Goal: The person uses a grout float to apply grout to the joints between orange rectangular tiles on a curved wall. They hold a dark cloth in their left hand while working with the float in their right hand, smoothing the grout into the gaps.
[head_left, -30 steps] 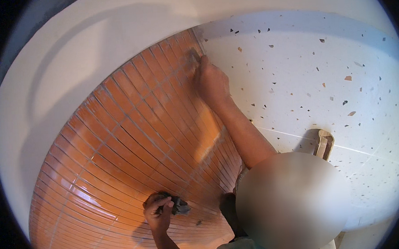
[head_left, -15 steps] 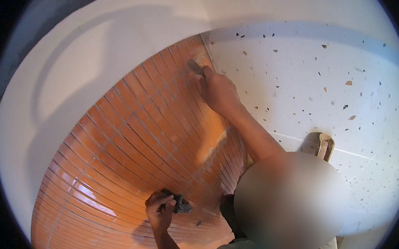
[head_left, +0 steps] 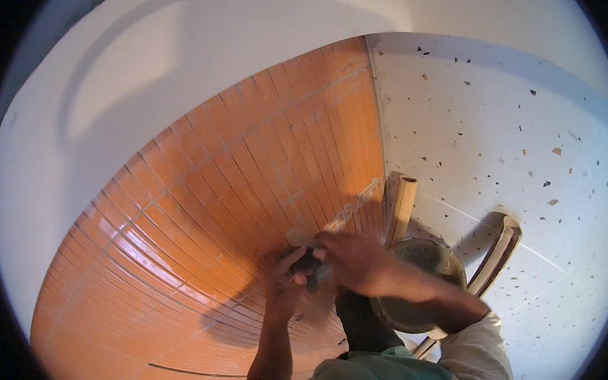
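My left hand point(head_left: 281, 284) is closed round a dark grey lump of paste point(head_left: 301, 261), in front of the orange tiles point(head_left: 234, 173). Fingers of my right hand point(head_left: 352, 260) meet it there, closed on a small putty knife point(head_left: 300, 239). Its blade is smeared by motion and its handle is hidden in the fingers. Grey joint lines run between the narrow tiles, with pale smears near the upper corner and beside my right hand.
A round dark bucket point(head_left: 452, 261) stands below my right forearm. Two wooden lengths, one short point(head_left: 402, 205) and one long point(head_left: 496, 255), lean by the speckled white surface point(head_left: 480, 146). A plain pale wall point(head_left: 240, 28) borders the tiles.
My right hand has come down from the upper corner of the tiles to the lump in my left hand. The view has shifted, bringing the bucket and the short wooden length into sight.
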`<state>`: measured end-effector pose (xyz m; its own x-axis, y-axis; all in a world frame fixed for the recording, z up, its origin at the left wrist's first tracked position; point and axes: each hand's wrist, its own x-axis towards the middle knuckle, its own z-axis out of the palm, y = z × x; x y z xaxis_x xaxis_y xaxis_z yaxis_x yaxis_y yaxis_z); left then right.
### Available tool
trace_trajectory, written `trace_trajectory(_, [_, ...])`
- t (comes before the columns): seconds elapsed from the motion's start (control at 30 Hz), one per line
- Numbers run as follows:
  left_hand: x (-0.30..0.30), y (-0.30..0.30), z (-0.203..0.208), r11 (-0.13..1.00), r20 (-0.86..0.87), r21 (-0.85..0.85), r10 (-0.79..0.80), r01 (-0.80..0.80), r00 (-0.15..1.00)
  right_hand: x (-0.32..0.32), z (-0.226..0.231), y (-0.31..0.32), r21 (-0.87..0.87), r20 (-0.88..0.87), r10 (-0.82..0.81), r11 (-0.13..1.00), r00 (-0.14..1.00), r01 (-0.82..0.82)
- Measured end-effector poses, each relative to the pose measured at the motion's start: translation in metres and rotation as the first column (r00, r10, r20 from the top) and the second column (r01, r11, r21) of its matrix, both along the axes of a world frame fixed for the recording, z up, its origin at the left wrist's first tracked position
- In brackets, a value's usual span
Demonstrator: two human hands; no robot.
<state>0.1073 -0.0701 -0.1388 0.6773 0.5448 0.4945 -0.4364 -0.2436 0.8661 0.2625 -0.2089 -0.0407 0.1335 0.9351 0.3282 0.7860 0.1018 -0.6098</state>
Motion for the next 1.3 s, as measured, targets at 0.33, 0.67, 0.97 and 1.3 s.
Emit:
trace_trajectory(0.33, [0.004, -0.028, -0.022, 0.787, 0.116, -0.612, 0.188, -0.079, 0.975, -0.063, -0.07, 0.002, 0.179, -0.004, 0.013, 0.984, 1.0, -0.012])
trace_trajectory(0.67, [-0.031, -0.031, 0.005, 0.732, 0.426, -0.569, -0.127, 0.374, 0.896, -0.056, -0.096, 0.013, 0.296, -0.669, 0.251, 0.953, 0.7, -0.058])
trace_trajectory(0.97, [-0.063, -0.005, 0.007, 0.927, 0.535, -0.281, -0.062, 0.247, 0.842, 0.022, 0.056, 0.047, 0.836, -0.048, -0.212, 0.526, 0.976, 0.155])
trace_trajectory(1.3, [-0.042, -0.003, -0.035, 0.906, 0.263, -0.406, -0.014, 0.124, 0.965, 0.027, 0.095, 0.161, 0.908, 0.211, -0.392, 0.418, 0.896, -0.03])
